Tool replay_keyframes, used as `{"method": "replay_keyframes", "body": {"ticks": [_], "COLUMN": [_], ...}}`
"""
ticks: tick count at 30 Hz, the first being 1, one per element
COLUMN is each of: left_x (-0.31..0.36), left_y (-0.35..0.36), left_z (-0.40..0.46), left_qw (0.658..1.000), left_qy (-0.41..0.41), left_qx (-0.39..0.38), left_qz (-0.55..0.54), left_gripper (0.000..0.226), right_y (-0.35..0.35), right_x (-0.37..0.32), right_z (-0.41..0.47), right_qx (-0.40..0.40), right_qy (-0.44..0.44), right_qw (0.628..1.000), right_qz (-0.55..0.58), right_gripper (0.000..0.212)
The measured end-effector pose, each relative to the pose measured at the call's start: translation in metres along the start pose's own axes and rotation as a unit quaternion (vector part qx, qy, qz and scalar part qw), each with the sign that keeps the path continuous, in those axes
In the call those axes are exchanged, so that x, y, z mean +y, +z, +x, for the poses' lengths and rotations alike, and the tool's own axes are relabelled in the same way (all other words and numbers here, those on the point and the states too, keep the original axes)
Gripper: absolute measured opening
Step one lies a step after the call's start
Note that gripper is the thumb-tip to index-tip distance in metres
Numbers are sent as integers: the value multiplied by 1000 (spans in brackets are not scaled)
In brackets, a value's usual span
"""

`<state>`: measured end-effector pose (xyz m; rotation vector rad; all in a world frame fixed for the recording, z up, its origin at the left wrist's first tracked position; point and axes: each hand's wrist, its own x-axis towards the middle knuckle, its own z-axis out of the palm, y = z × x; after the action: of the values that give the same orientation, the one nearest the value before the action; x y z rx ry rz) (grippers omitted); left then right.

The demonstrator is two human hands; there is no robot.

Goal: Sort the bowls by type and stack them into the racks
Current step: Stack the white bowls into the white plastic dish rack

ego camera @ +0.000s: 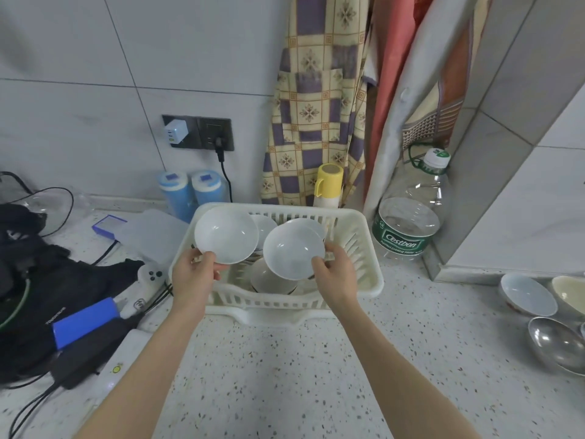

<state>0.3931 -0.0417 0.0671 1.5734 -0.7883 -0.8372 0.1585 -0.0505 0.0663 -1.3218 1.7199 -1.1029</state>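
Both forearms bare, reaching forward and converging slightly. Left hand (pixel 193 274) raised, thumb on top, fingers curled beneath, pinching a white bowl (pixel 226 235) by its near rim. Right hand (pixel 332 274) level with it, pinching a second white bowl (pixel 292 251) likewise

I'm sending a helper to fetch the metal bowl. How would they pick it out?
Start at the white dish rack on the speckled counter and look far right, to the bowls by the wall. The metal bowl is nearest the front edge, shiny silver, while its neighbours are pale ceramic.
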Motion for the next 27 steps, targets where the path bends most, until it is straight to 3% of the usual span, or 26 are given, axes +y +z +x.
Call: {"method": "replay_keyframes", "body": {"ticks": [7, 14, 27], "left_x": [-6, -7, -16], "left_y": [10, 16, 18], "left_z": [15, 34, 38], "left_qw": [1000, 999, 1000], "left_qy": [25, -10, 6], "left_qx": [7, 32, 14], "left_qz": [-2, -30, 3], "left_gripper": [16, 13, 13], "right_y": [24, 38, 42], "right_x": [7, 17, 26], "right_z": [16, 21, 28], "right_qx": [-44, -53, -85], "right_qy": [-7, -38, -40], "right_qw": [992, 971, 947], "right_qz": [-116, -230, -308], "right_gripper": [38, 36, 32]}}
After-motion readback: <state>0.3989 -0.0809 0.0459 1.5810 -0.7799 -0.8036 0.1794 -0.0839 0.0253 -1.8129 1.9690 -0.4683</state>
